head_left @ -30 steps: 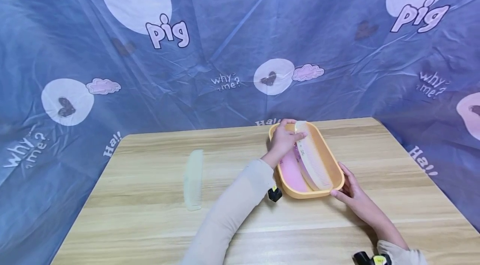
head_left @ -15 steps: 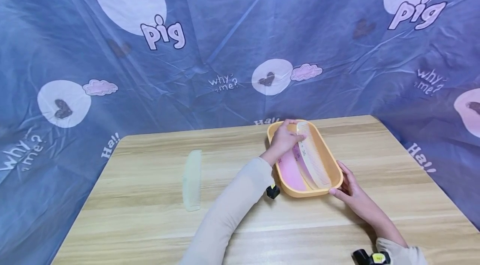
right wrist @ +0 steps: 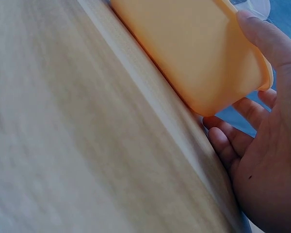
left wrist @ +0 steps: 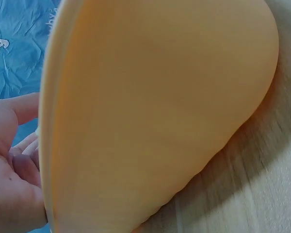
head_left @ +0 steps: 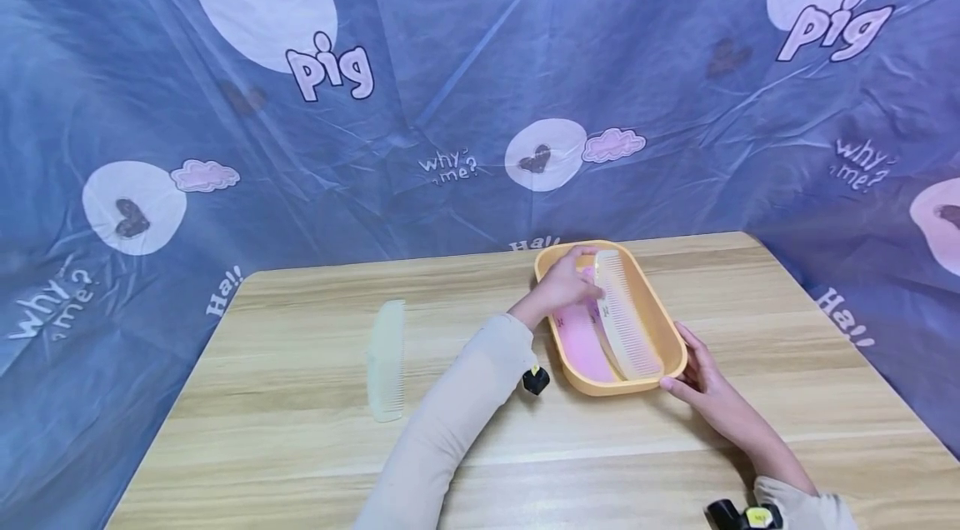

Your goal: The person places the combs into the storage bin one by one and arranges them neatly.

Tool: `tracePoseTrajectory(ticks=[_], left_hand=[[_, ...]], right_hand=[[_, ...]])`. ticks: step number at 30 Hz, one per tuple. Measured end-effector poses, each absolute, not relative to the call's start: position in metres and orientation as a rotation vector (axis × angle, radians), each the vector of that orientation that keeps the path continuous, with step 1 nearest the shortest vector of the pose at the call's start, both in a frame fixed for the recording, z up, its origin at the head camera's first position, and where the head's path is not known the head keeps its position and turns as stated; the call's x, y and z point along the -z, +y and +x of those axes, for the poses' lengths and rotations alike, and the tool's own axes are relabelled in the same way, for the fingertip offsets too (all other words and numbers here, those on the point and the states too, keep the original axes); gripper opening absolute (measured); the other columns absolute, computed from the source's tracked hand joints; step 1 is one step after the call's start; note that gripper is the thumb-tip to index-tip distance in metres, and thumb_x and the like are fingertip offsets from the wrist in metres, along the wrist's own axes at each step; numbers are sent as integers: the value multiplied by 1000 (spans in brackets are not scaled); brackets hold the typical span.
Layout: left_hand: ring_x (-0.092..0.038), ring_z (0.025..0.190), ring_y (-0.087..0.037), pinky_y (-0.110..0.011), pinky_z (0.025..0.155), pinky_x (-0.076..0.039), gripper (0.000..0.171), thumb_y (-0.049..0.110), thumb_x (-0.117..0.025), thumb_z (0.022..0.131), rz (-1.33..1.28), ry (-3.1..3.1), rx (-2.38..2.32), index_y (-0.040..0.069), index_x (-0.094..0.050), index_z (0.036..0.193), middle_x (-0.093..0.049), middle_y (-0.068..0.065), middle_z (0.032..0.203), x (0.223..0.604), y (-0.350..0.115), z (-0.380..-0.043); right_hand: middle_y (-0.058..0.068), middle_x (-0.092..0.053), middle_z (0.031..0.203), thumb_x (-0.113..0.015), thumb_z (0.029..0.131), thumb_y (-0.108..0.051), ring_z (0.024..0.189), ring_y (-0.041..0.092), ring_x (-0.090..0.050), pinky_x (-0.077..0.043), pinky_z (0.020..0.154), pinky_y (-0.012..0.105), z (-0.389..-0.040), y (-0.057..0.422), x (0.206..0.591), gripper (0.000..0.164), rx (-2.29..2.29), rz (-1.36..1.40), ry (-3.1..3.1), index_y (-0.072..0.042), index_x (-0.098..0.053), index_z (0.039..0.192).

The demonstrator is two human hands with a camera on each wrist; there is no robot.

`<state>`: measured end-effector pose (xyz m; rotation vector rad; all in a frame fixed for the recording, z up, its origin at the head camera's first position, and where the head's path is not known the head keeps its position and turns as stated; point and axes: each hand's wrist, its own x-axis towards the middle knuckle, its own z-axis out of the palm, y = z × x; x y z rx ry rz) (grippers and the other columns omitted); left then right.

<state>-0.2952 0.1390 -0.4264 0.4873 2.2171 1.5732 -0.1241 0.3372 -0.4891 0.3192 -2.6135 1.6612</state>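
Note:
A yellow-orange plastic tray (head_left: 647,297) stands at the back right of the table. Inside it lies a pale cream comb (head_left: 632,326), teeth toward the right, beside flat pink pieces (head_left: 581,342) whose teeth I cannot make out. My left hand (head_left: 561,284) reaches over the tray's left rim, fingers loosely bent next to the cream comb's far end. In the left wrist view the tray's wall (left wrist: 160,97) hides part of that hand. With thumb and fingers, my right hand (head_left: 705,392) grips the tray's near right corner.
A pale green comb (head_left: 387,362) lies on the wooden table (head_left: 300,363) to the left, teeth facing right. A blue printed cloth (head_left: 420,38) hangs behind the table and along its sides.
My left hand has let go of the cream comb and drawn slightly left. The comb has settled lower in the tray. My right hand stays at the tray's corner.

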Motion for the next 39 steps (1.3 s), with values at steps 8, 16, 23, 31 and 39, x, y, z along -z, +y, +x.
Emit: tracePoseTrajectory(ticks=[8,16,23,31,39], left_hand=[[-55,58,-13,-34,61,-54,72,1,-74,71,470,2247,-1564,25,-44,132,-58,-7,87,426,140,-294],[-57,60,-11,-23,55,-49,70,4,-74,71,332,2382,-1586,30,-47,130,-63,-5,94,427,150,-295],[-57,62,-10,-22,58,-45,68,11,-77,70,251,2503,-1407,34,-48,128,-64,1,85,425,154,-291],[-64,62,-9,-21,64,-45,62,22,-79,70,262,2575,-1276,35,-52,124,-66,6,78,426,155,-290],[-61,79,-6,-24,68,-44,56,37,-78,69,326,2781,-1045,40,-54,118,-68,14,96,426,151,-295]], right_hand=[[37,-12,145,-54,91,-6,113,-27,-26,-26,87,-3,-124,339,489,81,-1678,328,-2614,-16,3,148],[41,-14,142,-54,91,-6,113,-26,-28,-28,87,-3,-124,339,490,79,-1662,349,-2592,-12,0,148],[42,-13,142,-54,91,-4,113,-26,-29,-29,86,-2,-124,340,491,80,-1675,363,-2581,-11,1,148],[39,-13,144,-53,91,-5,115,-25,-28,-28,87,-2,-124,341,493,79,-1693,358,-2588,-15,0,148],[40,-15,142,-53,92,-7,115,-23,-31,-30,88,-1,-125,343,494,78,-1691,361,-2602,-15,0,148]])
